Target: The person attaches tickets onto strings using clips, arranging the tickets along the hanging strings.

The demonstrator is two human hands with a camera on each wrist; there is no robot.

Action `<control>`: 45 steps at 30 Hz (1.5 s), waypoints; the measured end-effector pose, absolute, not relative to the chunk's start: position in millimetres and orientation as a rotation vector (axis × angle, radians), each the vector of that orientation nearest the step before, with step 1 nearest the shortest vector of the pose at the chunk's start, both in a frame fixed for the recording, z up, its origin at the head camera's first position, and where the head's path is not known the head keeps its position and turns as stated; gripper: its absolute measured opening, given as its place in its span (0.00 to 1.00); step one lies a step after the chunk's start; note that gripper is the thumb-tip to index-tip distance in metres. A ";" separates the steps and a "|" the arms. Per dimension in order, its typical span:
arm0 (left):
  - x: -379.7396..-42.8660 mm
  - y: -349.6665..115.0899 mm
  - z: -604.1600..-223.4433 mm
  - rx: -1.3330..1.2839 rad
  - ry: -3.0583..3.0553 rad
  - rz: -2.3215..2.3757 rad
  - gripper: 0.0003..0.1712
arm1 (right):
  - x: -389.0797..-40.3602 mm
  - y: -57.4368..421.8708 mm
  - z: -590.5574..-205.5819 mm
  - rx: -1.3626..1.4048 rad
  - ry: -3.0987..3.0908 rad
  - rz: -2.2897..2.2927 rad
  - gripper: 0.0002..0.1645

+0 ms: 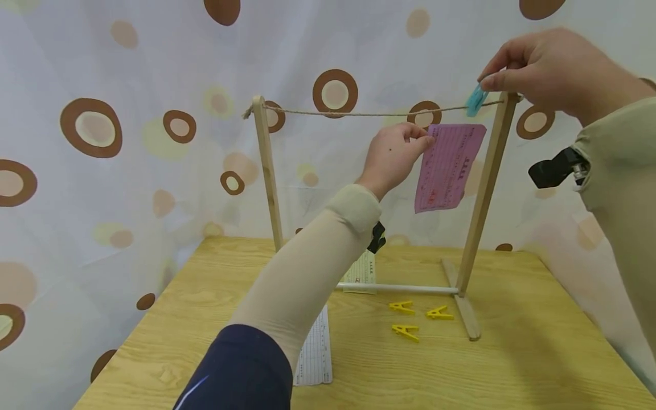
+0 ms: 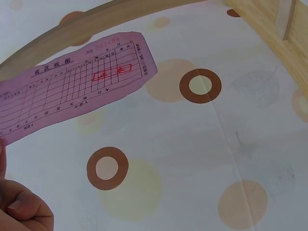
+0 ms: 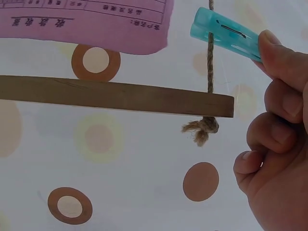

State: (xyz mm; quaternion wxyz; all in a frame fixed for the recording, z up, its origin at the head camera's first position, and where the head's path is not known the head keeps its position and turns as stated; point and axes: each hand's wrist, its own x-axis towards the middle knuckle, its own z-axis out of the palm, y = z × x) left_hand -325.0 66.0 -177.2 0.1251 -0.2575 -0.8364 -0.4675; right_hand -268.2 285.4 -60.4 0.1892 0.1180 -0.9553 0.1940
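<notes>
My left hand (image 1: 394,154) pinches the upper left corner of a pink receipt slip (image 1: 450,168), which hangs just below the rope (image 1: 359,114). In the left wrist view, a red stamp and a printed grid show on the slip. My right hand (image 1: 558,74) pinches the end of a light blue clothespin (image 1: 476,101) between thumb and finger. The far end of the clothespin overlaps the rope close to the right wooden post (image 1: 487,193). A gap separates the clothespin from the slip in the right wrist view.
Three yellow clothespins (image 1: 405,332) lie on the wooden table (image 1: 400,376) under the rope. A white printed slip (image 1: 316,353) is partly behind my left arm, and a yellowish slip (image 1: 365,270) lies farther back. A white bar (image 1: 405,288) joins the stand's posts low down.
</notes>
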 end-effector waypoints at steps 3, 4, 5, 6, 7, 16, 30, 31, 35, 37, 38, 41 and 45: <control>-325.4 68.9 -173.3 -0.747 -2.431 -1.342 0.14 | -269.2 287.0 -64.0 0.329 -2.697 0.519 0.21; -325.5 69.7 -172.3 -0.745 -2.432 -1.333 0.14 | -269.7 287.1 -65.6 0.332 -2.700 0.511 0.21; -325.5 70.4 -171.6 -0.742 -2.433 -1.327 0.14 | -269.9 287.2 -67.1 0.335 -2.702 0.498 0.21; -325.5 71.1 -171.1 -0.743 -2.435 -1.325 0.14 | -270.3 287.4 -68.5 0.341 -2.700 0.476 0.21; -325.5 71.6 -171.0 -0.745 -2.436 -1.327 0.13 | -270.5 287.4 -69.5 0.347 -2.703 0.464 0.21; -325.2 75.2 -169.5 -0.736 -2.434 -1.369 0.12 | -273.7 284.0 -69.7 0.370 -2.750 0.307 0.24; -326.3 72.6 -167.6 -0.742 -2.444 -1.365 0.12 | -273.0 283.2 -70.1 0.397 -2.784 0.194 0.36; -326.6 72.3 -167.4 -0.742 -2.445 -1.366 0.12 | -272.8 283.0 -70.8 0.399 -2.778 0.188 0.36; -326.8 70.4 -167.8 -0.754 -2.451 -1.367 0.12 | -271.5 282.9 -74.9 0.416 -2.741 0.169 0.37; -326.7 68.9 -168.6 -0.766 -2.459 -1.350 0.12 | -270.3 283.6 -78.0 0.411 -2.726 0.219 0.38; -326.6 67.9 -169.2 -0.775 -2.462 -1.341 0.13 | -269.5 284.2 -79.7 0.409 -2.714 0.246 0.38; -326.2 63.6 -170.8 -0.805 -2.473 -1.302 0.14 | -266.3 286.9 -85.7 0.400 -2.666 0.366 0.38; -324.7 56.6 -173.4 -0.849 -2.471 -1.290 0.15 | -260.7 292.5 -94.0 0.390 -2.582 0.495 0.36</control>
